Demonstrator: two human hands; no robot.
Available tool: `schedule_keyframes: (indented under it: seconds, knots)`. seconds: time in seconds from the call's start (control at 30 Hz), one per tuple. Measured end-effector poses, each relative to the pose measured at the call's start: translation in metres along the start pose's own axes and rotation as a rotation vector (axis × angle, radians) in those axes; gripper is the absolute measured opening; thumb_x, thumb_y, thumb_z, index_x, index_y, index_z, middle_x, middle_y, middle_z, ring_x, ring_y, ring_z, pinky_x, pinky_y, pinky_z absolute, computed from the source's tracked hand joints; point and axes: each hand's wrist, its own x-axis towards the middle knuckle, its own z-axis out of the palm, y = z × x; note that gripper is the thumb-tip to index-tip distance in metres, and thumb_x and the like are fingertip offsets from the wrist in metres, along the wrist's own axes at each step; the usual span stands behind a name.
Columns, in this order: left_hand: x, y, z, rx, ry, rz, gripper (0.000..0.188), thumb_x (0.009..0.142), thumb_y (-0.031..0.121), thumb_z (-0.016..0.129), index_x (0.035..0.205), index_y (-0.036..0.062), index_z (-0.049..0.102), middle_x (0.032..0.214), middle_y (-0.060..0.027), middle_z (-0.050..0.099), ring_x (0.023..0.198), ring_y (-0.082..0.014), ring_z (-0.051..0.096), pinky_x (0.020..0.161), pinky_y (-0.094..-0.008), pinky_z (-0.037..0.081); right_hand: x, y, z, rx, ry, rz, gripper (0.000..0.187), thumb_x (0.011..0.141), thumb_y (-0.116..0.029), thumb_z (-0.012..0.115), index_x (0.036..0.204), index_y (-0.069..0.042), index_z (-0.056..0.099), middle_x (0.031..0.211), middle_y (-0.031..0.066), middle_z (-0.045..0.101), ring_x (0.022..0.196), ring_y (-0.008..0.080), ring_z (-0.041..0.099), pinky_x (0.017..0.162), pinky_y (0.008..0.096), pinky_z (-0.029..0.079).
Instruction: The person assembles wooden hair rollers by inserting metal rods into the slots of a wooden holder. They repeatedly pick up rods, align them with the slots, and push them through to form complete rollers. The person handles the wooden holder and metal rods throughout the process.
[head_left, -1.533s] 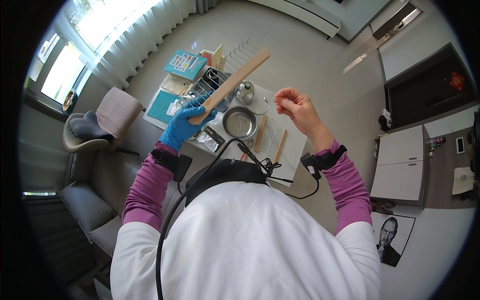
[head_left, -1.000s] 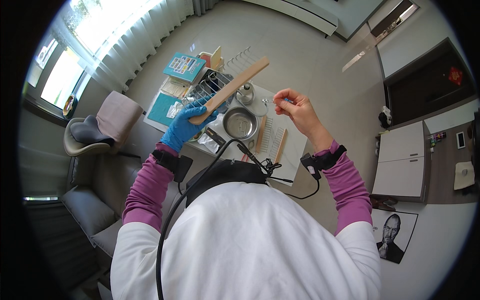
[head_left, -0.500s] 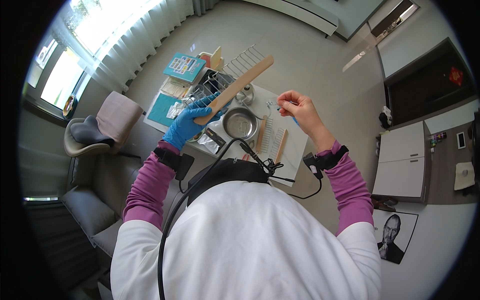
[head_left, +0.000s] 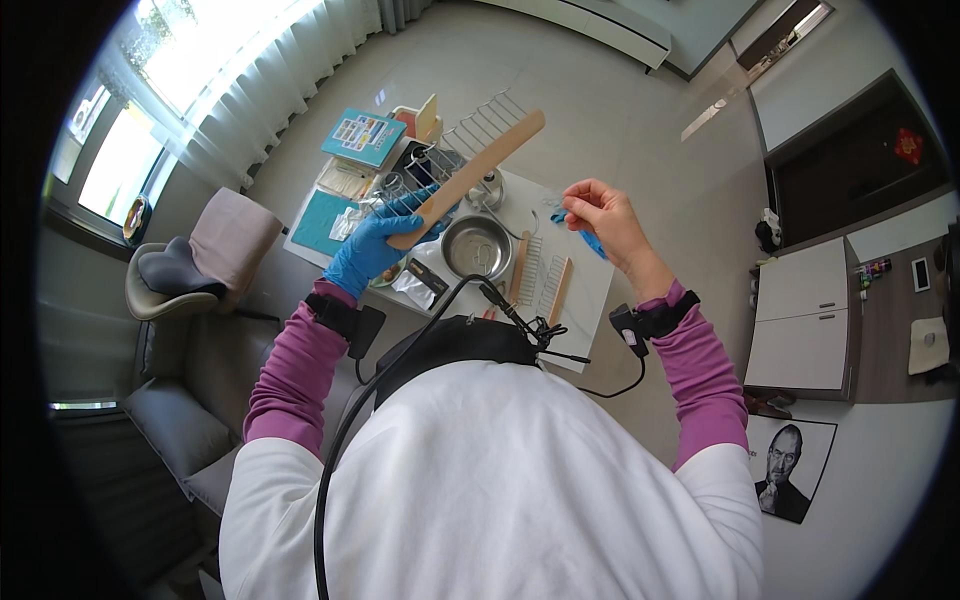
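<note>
Wooden board (head_left: 470, 177), long and flat, is held in your left hand (head_left: 375, 250), which wears a blue glove and is closed around the board's lower end. The board slants up and to the right, raised above the worktop (head_left: 590, 290) and crossing over the wire rack (head_left: 480, 125) at the worktop's far side.

Your right hand (head_left: 605, 220) is bare and raised to the right of the board, apart from it. Its fingers are pinched on a small piece of blue material (head_left: 590, 240) that hangs below them; what the material is cannot be told.

Below and between your hands, a round metal bowl (head_left: 476, 247) stands on the white worktop. Just to the right of the bowl lie two wooden combs (head_left: 545, 280), side by side, teeth showing. A teal book (head_left: 363, 137) lies at the far left corner, with a teal mat (head_left: 322, 222) nearer to you. A grey armchair (head_left: 190, 265) stands to the left of the worktop. Dark bands sit on both your wrists over purple sleeves.
</note>
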Motion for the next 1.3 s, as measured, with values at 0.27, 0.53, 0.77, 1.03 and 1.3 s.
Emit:
schedule_keyframes:
  seconds: [0.27, 0.53, 0.77, 1.03, 1.3]
  knots:
    - [-0.006, 0.000, 0.011, 0.105, -0.039, 0.005, 0.061, 0.082, 0.006, 0.060, 0.138, -0.0032, 0.038, 0.124, -0.0168, 0.053, 0.103, -0.0239, 0.059, 0.096, -0.0359, 0.046, -0.005, -0.001, 0.003, 0.084, 0.005, 0.018, 0.009, 0.087, -0.010, 0.061, 0.093, -0.004, 0.062, 0.084, 0.0031, 0.063, 0.071, 0.0095, 0.059, 0.067, 0.0246, 0.052]
    - [-0.005, 0.003, 0.012, 0.102, -0.042, 0.001, 0.063, 0.080, 0.004, 0.060, 0.138, -0.0018, 0.038, 0.128, -0.0169, 0.050, 0.105, -0.0258, 0.057, 0.097, -0.0368, 0.045, -0.006, 0.001, 0.006, 0.045, -0.027, 0.000, 0.010, 0.088, -0.011, 0.062, 0.093, -0.003, 0.062, 0.084, 0.0043, 0.064, 0.070, 0.0096, 0.059, 0.066, 0.0245, 0.052]
    - [-0.001, -0.001, 0.012, 0.088, -0.040, -0.009, 0.064, 0.079, 0.003, 0.060, 0.139, -0.0015, 0.037, 0.130, -0.0157, 0.049, 0.109, -0.0260, 0.055, 0.098, -0.0366, 0.044, -0.008, 0.001, 0.007, 0.122, 0.003, 0.038, 0.011, 0.089, -0.010, 0.060, 0.095, -0.002, 0.062, 0.087, 0.0051, 0.064, 0.073, 0.0107, 0.061, 0.069, 0.0247, 0.054]
    - [-0.003, -0.003, 0.005, 0.090, -0.044, -0.012, 0.065, 0.079, 0.002, 0.060, 0.139, -0.0014, 0.037, 0.129, -0.0157, 0.050, 0.111, -0.0257, 0.054, 0.097, -0.0350, 0.043, -0.012, 0.007, 0.009, 0.165, 0.016, 0.041, 0.011, 0.089, -0.008, 0.058, 0.096, 0.000, 0.062, 0.090, 0.0075, 0.064, 0.079, 0.0134, 0.063, 0.073, 0.0260, 0.055]
    - [-0.003, -0.001, 0.007, 0.061, -0.056, -0.008, 0.064, 0.079, 0.003, 0.060, 0.139, -0.0016, 0.037, 0.129, -0.0160, 0.050, 0.110, -0.0258, 0.055, 0.098, -0.0348, 0.043, -0.009, 0.008, 0.009, 0.142, 0.064, 0.040, 0.016, 0.087, -0.005, 0.058, 0.102, 0.001, 0.054, 0.090, 0.0106, 0.065, 0.078, 0.0151, 0.065, 0.071, 0.0263, 0.056]
